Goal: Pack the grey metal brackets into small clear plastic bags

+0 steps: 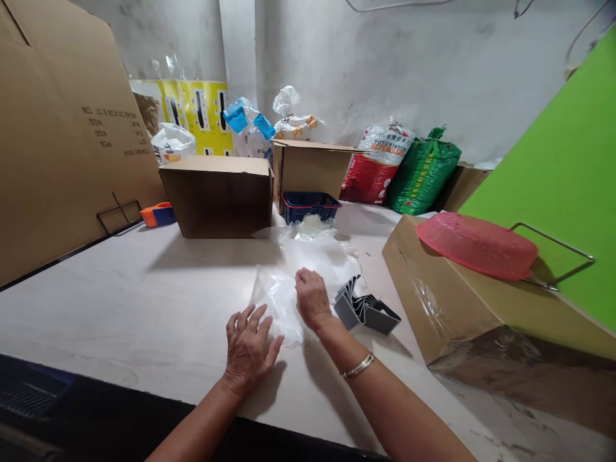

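Clear plastic bags (283,308) lie flat on the white table (202,276) in front of me. My left hand (251,343) rests at their near left edge, palm down with its fingers spread. Over their right side, my right hand (312,298) is closed with the fingers curled in; what it grips, if anything, is hidden. Behind them lies a larger pile of clear plastic bags (317,253). Just right of my right hand is a bundle of folded grey pieces (368,310).
Open cardboard box (221,199) and blue basket (312,206) stand at the back. A taped carton (447,308) bearing a red plastic lid (476,246) is at right. A large carton (72,141) stands left. Red sack (375,163) and green sack (423,173) lean on the wall.
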The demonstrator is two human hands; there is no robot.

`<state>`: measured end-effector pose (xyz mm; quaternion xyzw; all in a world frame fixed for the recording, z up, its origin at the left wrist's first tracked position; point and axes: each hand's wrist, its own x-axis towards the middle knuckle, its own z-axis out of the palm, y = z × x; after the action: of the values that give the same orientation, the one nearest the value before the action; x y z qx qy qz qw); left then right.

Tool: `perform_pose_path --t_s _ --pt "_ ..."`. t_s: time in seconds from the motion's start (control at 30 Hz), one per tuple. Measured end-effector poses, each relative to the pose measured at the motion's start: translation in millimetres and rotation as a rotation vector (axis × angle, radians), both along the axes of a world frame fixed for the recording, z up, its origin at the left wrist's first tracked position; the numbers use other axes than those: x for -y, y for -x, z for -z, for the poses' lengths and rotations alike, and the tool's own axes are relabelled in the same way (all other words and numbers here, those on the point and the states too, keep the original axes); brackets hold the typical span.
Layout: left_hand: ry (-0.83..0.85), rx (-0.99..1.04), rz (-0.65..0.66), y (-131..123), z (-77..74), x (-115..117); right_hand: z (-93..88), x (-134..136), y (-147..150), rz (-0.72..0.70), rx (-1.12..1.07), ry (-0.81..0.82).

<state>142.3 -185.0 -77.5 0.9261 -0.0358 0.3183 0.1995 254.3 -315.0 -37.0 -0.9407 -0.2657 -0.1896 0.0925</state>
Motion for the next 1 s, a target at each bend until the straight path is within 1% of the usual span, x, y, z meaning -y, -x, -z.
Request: perform_pose_path --t_s 0.03,0.1,0.13,0.2,0.27,0.33,0.37,0.4,0.47,0.57,0.67,0.7,0.77,0.87,0.9,0.93,1.0 --pt "0.150 0.009 0.004 1 -3.6 -1 4.2 -2 11 -0.097 0.084 -0.028" --pt "0.538 -0.065 0.007 1 -13.4 -1 15.4 -3 30 -0.310 0.265 -0.111" --pt "0.739 -0.147 0.011 0 -19.1 0 21.2 -3 39 -0.404 0.337 -0.157" --pt "1.100 -0.368 0.040 -2 -30.2 5 30.4 -3 54 -0.525 0.399 -0.235" --pt "1.361 -0.532 0.058 -6 -38.2 10 34.2 -3 67 -0.587 0.404 -0.293" --pt "1.498 -0.566 0.012 -8 -41.9 12 32.8 -1 79 -0.617 0.374 -0.342" --pt "1.514 -0.549 -0.031 -8 -42.3 12 30.8 2 85 -0.620 0.346 -0.365" --pt "1.496 -0.526 -0.075 -8 -42.1 10 28.6 5 89 -0.614 0.314 -0.391" --pt "1.413 -0.503 -0.114 -7 -40.7 3 24.8 14 95 -0.575 0.243 -0.451" --pt "1.299 -0.514 -0.044 -3 -38.0 -12 24.1 31 91 -0.477 0.157 -0.556" --pt "1.267 -0.519 0.033 1 -34.6 -24 31.1 44 77 -0.273 0.092 -0.660" --pt "1.276 -0.513 0.039 3 -33.5 -26 34.8 46 72 -0.194 0.042 -0.690" --pt "1.322 -0.487 0.038 5 -32.0 -28 42.9 48 63 -0.052 -0.137 -0.752" --pt "1.435 -0.437 0.020 10 -32.8 -26 50.0 48 59 0.070 -0.450 -0.859" --pt "1.461 -0.414 0.014 11 -33.8 -25 49.5 47 60 0.084 -0.494 -0.876" --pt "1.478 -0.385 0.011 12 -34.7 -23 47.1 45 63 0.085 -0.486 -0.880" --pt "1.502 -0.317 0.008 15 -36.3 -19 37.4 40 74 0.048 -0.370 -0.858"
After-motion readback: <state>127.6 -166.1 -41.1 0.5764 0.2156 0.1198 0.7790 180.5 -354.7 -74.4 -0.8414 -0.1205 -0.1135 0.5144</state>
